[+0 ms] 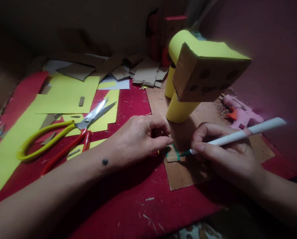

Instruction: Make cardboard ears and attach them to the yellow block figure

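Pinching the white marker [248,132] between thumb and fingers, your right hand [221,147] holds its green tip at the right edge of a small cardboard piece [172,156]. That piece lies on the brown board [188,176], on your side of the box-headed figure [210,78], with green along some of its edges. Your left hand [144,137] has its fingers curled and its thumb at the piece's upper edge; you cannot tell whether it grips the piece.

The figure stands on the same board, on the red surface [133,189]. Well to the figure's left are scissors [83,124] with their blades slightly apart, partly over yellow paper [68,91]. Cardboard scraps [145,71] are heaped to the figure's left, farther from you. A pink glue gun [240,109] lies near the figure, to its right.
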{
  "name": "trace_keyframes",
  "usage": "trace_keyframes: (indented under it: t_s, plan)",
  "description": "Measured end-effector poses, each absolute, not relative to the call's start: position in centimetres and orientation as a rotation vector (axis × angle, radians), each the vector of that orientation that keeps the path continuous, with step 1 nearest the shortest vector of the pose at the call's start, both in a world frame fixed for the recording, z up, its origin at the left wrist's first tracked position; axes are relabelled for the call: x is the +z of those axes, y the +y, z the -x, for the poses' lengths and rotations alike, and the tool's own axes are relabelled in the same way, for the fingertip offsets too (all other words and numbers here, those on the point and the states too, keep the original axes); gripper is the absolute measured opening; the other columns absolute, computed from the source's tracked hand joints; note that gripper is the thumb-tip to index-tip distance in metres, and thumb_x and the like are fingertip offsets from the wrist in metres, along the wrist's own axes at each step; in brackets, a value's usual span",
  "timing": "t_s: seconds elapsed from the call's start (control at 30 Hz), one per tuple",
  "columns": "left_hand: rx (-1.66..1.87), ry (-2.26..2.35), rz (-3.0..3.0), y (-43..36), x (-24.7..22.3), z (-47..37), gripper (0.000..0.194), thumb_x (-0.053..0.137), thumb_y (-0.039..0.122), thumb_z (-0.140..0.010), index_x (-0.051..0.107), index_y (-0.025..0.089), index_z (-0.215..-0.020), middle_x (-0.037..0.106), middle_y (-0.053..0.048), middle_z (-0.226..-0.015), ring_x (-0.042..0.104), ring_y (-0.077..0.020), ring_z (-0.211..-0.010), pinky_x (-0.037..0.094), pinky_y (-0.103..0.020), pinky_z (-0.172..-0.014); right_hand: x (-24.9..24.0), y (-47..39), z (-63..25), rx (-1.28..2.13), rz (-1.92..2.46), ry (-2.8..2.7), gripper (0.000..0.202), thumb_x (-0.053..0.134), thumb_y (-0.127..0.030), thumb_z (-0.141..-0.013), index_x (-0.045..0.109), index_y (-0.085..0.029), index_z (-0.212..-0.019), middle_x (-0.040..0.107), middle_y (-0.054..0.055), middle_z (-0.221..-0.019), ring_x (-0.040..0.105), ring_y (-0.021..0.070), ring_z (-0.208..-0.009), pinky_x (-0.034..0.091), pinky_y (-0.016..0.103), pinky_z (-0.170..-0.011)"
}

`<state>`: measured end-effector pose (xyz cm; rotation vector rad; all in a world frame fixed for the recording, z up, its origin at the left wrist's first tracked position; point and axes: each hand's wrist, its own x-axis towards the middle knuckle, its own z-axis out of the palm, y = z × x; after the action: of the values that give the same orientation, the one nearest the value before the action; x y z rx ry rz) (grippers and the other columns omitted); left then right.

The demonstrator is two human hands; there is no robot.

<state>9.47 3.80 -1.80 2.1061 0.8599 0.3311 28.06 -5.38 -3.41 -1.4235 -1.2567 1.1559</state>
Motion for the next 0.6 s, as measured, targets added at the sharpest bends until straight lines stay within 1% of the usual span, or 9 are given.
trace_keyframes:
  t_s: [0.1,0.2,0.3,0.43,0.6]
  plan:
    - [0.256,0.907,-2.254,3.51,-1.32,-9.95,0.008,0.063,0.027,-0.076,0.062,0.021,-0.081,0.06,0.003,-0.074,0.054,-0.0113,-0.064,0.039,-0.021,-0.052,-3.16,-5.34,-28.09,1.091,1.428,-1.36,0.015,0.058,-0.013,-0.078,0.056,-0.02,-0.065,0.051,-0.006,-0.052,0.043,0.0051,-0.041,0.034,0.014,-0.036]
    - [0.137,0.94,-2.287,3.51,-0.96,-10.31,0.009,0.06,0.028,-0.074,0.06,0.021,-0.08,0.059,0.002,-0.075,0.053,-0.0127,-0.064,0.037,-0.022,-0.05,-2.98,-5.24,-28.02,1.065,1.443,-1.405,0.016,0.057,-0.012,-0.079,0.055,-0.021,-0.066,0.051,-0.006,-0.052,0.044,0.0056,-0.043,0.034,0.015,-0.036]
    - [0.126,0.948,-2.277,3.6,-0.98,-10.48,0.008,0.059,0.028,-0.073,0.06,0.022,-0.078,0.058,0.003,-0.07,0.052,-0.0126,-0.061,0.036,-0.023,-0.049,-2.95,-5.26,-27.8,1.06,1.451,-1.438,0.015,0.057,-0.015,-0.08,0.054,-0.021,-0.067,0.051,-0.005,-0.052,0.044,0.0061,-0.041,0.034,0.016,-0.035]
    - [0.15,0.945,-2.282,3.84,-1.34,-10.56,0.008,0.061,0.027,-0.073,0.06,0.021,-0.078,0.058,0.003,-0.069,0.051,-0.0123,-0.061,0.036,-0.023,-0.051,-2.81,-5.46,-27.45,1.115,1.43,-1.501,0.014,0.055,-0.022,-0.084,0.053,-0.021,-0.07,0.053,-0.004,-0.05,0.047,0.0086,-0.038,0.035,0.02,-0.034]
    - [0.106,0.933,-2.262,4.27,-1.32,-10.56,0.011,0.064,0.028,-0.072,0.062,0.022,-0.08,0.058,0.004,-0.069,0.051,-0.0125,-0.061,0.036,-0.024,-0.052,-2.52,-5.62,-27.35,1.066,1.446,-1.689,0.013,0.054,-0.024,-0.087,0.052,-0.021,-0.075,0.056,-0.004,-0.056,0.05,0.0087,-0.044,0.039,0.02,-0.039]
